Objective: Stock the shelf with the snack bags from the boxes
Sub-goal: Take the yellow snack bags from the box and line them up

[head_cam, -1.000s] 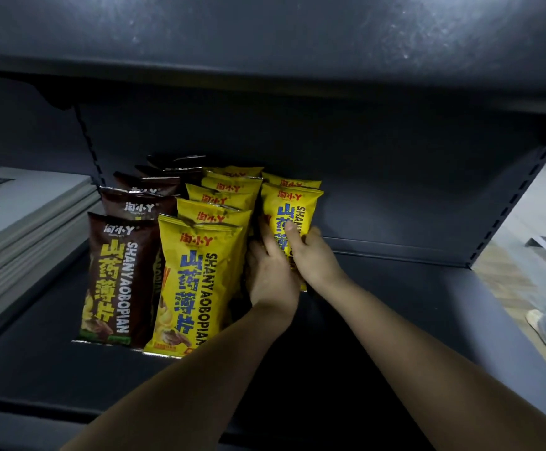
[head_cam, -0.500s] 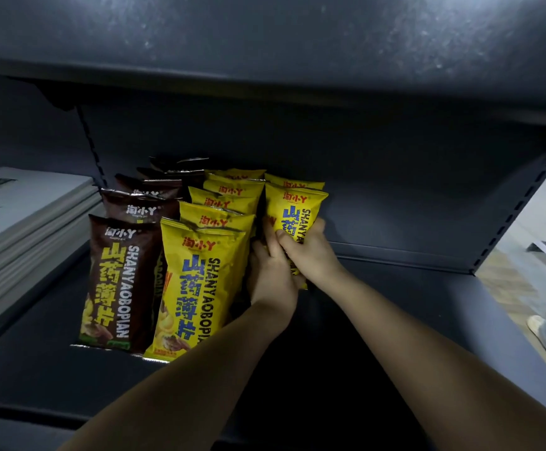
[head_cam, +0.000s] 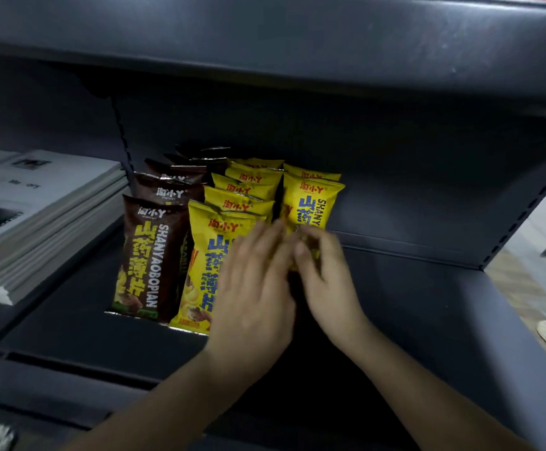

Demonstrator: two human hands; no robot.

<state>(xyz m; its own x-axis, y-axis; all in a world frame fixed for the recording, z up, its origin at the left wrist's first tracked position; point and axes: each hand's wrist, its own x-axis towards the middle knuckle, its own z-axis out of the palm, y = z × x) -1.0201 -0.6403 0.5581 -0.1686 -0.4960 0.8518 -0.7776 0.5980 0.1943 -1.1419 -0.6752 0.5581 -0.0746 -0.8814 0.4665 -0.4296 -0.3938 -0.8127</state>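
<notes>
shelf (head_cam: pixel 428 320): dark metal, mostly bare at right.
brown bags (head_cam: pixel 149 258): upright row at shelf's left end, running front to back.
yellow bags (head_cam: pixel 206 265): upright row just right of the brown one.
third row bag (head_cam: pixel 310 203): yellow, upright, further back, one more behind it.
left hand (head_cam: pixel 255 288): blurred, fingers spread loosely in front of the yellow row, holding nothing.
right hand (head_cam: pixel 327 278): blurred, fingers curled at the third row bag's lower part; grip cannot be told.
paper stack (head_cam: pixel 37 216): left neighbouring shelf.

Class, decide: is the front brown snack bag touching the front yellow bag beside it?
Touching. The head view shows the front brown bag standing edge to edge with the front yellow bag, the yellow bag's left edge overlapping it, with no shelf showing between.
</notes>
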